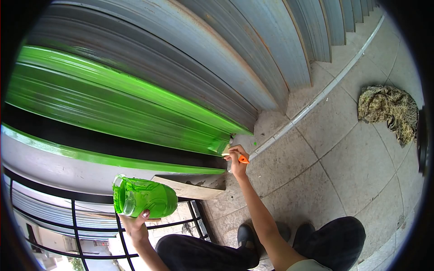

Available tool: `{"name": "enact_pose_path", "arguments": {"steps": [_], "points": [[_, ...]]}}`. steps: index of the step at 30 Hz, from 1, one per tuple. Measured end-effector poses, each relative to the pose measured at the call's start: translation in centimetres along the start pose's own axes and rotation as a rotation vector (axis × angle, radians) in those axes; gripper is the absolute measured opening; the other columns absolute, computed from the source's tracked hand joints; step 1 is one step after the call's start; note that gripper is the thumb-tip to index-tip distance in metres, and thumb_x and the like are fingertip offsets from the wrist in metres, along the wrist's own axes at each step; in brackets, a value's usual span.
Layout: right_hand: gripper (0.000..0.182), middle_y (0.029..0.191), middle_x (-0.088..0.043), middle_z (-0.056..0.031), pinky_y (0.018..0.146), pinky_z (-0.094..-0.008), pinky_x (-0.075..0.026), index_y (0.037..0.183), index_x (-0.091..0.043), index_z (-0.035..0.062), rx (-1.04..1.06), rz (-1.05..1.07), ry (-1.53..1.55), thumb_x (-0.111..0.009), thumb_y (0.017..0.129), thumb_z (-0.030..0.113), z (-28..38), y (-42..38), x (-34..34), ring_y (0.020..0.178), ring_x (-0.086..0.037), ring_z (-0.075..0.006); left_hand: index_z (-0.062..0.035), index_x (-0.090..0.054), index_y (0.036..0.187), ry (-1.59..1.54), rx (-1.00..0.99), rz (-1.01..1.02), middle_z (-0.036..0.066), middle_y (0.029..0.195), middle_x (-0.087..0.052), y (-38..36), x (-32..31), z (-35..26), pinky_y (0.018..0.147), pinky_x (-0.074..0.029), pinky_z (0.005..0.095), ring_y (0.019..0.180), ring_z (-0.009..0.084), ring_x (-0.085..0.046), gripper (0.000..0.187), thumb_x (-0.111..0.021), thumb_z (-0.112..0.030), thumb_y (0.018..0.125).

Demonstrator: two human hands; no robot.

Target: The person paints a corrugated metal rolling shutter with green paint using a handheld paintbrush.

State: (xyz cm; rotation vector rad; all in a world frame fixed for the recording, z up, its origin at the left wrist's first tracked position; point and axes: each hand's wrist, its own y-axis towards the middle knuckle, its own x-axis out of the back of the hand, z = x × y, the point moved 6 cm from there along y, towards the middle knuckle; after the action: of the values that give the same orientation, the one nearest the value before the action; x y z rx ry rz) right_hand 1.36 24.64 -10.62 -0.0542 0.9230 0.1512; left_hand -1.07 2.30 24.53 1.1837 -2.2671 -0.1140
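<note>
My right hand [237, 163] is closed around a paintbrush [244, 159] with an orange handle end. Its bristles touch the low end of a ribbed metal panel [126, 108] coated in wet, glossy green paint. In my left hand [134, 228] is a clear jar [153, 198] of green paint, tilted, with thick green smears round its rim. My left thumb presses against the jar's side. A black recessed strip [113, 141] and a green-painted edge [108, 156] run alongside the panel.
Unpainted grey metal panels [280, 40] stretch away to the upper right. A crumpled patterned cloth [389, 108] lies on the tiled floor [334, 158]. A white strip [316, 101] crosses the floor. Black bars [74, 226] stand at the lower left, and a board [194, 186] leans by the jar.
</note>
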Motion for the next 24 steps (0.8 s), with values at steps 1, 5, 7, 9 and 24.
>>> {"name": "enact_pose_path", "arguments": {"steps": [1,5,7,9,24], "points": [[0.010,0.069,-0.064,-0.0085,0.053,-0.0223,-0.050,0.083,-0.059,-0.0036,0.023,-0.028,-0.048,-0.052,0.087,0.001,0.3,0.2,0.8,0.058,-0.064,-0.0117,0.0019,-0.043,0.134,-0.011,-0.011,-0.018,0.013,0.121,-0.055,-0.2,0.0,0.0,0.103,-0.036,0.0410,0.113,0.0273,-0.053,0.087,-0.087,-0.023,0.063],[0.009,0.068,-0.065,-0.0074,0.053,-0.0234,-0.049,0.082,-0.059,-0.0016,0.058,-0.021,-0.189,-0.052,0.086,0.003,1.2,0.7,0.0,0.056,-0.062,-0.0117,0.0024,-0.042,0.134,-0.015,0.003,0.015,0.014,0.122,-0.055,0.1,0.5,0.2,0.103,-0.036,0.0416,0.114,0.0282,-0.052,0.087,-0.086,-0.020,0.063],[0.009,0.067,-0.065,-0.0071,0.053,-0.0243,-0.049,0.080,-0.060,0.0001,0.214,0.053,-0.392,-0.054,0.085,0.003,2.4,1.3,-3.3,0.056,-0.063,-0.0110,0.0020,-0.041,0.135,-0.022,-0.013,0.014,0.015,0.122,-0.054,0.1,0.5,0.3,0.104,-0.036,0.0416,0.114,0.0283,-0.052,0.086,-0.085,-0.019,0.064],[0.010,0.068,-0.067,-0.0084,0.053,-0.0251,-0.050,0.079,-0.061,0.0008,0.245,0.093,-0.411,-0.055,0.086,0.004,4.5,1.5,-7.2,0.057,-0.065,-0.0114,0.0012,-0.040,0.136,-0.033,-0.018,0.020,0.015,0.123,-0.054,0.2,0.4,0.2,0.104,-0.036,0.0418,0.114,0.0284,-0.052,0.087,-0.085,-0.019,0.064],[0.010,0.069,-0.064,-0.0121,0.051,-0.0244,-0.053,0.087,-0.058,-0.0031,-0.018,0.048,0.133,-0.051,0.089,0.005,1.5,0.8,-4.6,0.057,-0.066,-0.0174,0.0038,-0.047,0.128,-0.092,-0.018,-0.084,0.012,0.111,-0.059,0.5,-1.1,-0.5,0.095,-0.043,0.0372,0.101,0.0232,-0.058,0.085,-0.090,-0.017,0.058]]}}
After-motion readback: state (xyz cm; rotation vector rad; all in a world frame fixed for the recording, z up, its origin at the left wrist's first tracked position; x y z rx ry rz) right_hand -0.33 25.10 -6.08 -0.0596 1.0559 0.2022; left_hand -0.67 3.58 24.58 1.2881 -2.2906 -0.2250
